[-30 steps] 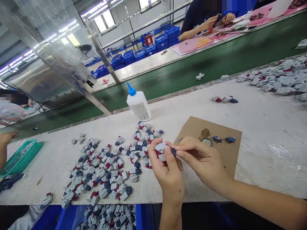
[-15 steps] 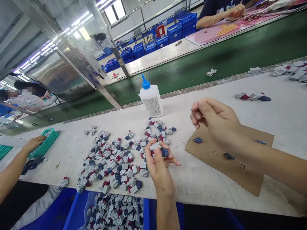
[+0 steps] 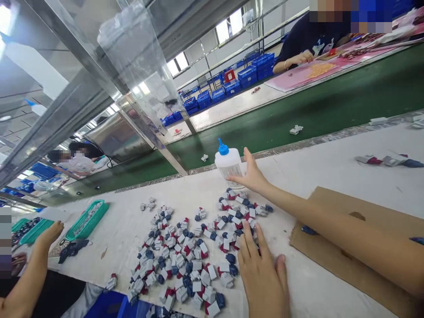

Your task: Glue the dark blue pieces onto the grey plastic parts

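My right hand (image 3: 253,176) reaches to the white bottle with a blue nozzle (image 3: 232,167), its thumb and fingers apart at the bottle's right side. My left hand (image 3: 263,269) lies palm down with fingers spread at the right edge of a pile of small grey, red and dark blue parts (image 3: 185,260). No part shows in its grip. Brown cardboard (image 3: 374,265) lies under my right forearm, with a dark blue piece (image 3: 308,230) on it.
A green basket (image 3: 88,221) stands at the left by a co-worker's hand (image 3: 54,232). Behind the table runs a green belt (image 3: 265,119) with a few grey pieces. Another person sits across it. Metal posts rise at the left; a blue bin is below.
My right hand has moved left to the bottle and opened. My left hand has let go of the grey and blue piece and turned palm down by the pile. The view has tilted up.
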A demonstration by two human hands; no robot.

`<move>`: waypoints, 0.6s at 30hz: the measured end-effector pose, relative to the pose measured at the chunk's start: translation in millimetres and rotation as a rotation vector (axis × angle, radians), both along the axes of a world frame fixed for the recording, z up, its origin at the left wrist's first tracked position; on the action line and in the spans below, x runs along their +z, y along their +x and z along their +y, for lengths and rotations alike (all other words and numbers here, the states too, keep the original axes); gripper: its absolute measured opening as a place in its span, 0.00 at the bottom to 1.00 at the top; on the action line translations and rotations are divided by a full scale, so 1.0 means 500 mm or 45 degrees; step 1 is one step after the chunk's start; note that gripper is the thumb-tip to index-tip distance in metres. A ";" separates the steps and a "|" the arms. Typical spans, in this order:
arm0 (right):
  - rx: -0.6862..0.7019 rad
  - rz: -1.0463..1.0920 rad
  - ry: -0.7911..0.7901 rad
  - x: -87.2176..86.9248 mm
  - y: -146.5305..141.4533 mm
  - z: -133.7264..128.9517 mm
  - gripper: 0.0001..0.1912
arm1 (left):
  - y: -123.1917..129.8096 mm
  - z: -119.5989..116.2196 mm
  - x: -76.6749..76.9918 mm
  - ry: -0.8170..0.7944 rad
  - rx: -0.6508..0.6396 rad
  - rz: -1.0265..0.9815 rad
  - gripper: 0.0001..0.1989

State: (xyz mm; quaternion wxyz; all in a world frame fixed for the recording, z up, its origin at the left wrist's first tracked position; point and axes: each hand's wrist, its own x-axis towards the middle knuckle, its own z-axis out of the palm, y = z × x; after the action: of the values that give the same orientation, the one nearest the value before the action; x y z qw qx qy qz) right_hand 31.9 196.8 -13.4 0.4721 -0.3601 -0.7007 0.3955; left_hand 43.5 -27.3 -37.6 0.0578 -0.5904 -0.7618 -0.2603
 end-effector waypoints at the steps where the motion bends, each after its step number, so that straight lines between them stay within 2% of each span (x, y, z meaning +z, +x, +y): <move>1: 0.038 0.004 -0.037 -0.003 -0.014 0.002 0.53 | -0.007 -0.006 0.001 0.009 -0.042 0.028 0.31; 4: 0.100 -0.029 -0.132 -0.002 -0.038 0.007 0.44 | -0.060 -0.008 0.033 0.061 -0.104 0.077 0.25; 6: 0.101 -0.061 -0.143 0.002 -0.041 0.013 0.38 | -0.131 0.033 0.076 0.126 -0.103 0.068 0.23; 8: 0.091 -0.071 -0.116 0.010 -0.037 0.022 0.35 | -0.226 0.123 0.121 0.144 -0.063 -0.005 0.20; 10: 0.060 -0.039 -0.095 0.024 -0.027 0.032 0.34 | -0.330 0.251 0.146 -0.034 0.151 -0.041 0.23; 12: 0.005 0.039 -0.104 0.046 -0.006 0.041 0.32 | -0.422 0.384 0.142 -0.082 0.251 -0.024 0.25; 14: -0.066 0.124 -0.108 0.071 0.032 0.050 0.31 | -0.485 0.492 0.113 -0.127 0.336 -0.026 0.26; 16: -0.146 0.154 -0.057 0.091 0.091 0.058 0.30 | -0.518 0.559 0.077 -0.167 0.373 -0.025 0.22; 18: -0.269 0.188 0.058 0.099 0.168 0.062 0.29 | -0.527 0.586 0.054 -0.192 0.355 -0.014 0.17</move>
State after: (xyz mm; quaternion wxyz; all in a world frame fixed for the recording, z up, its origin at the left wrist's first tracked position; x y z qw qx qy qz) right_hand 115.9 227.6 36.3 0.5697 -0.3911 -0.6309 0.3528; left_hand -220.0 265.6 -10.6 0.0449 -0.4801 -0.8541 -0.1949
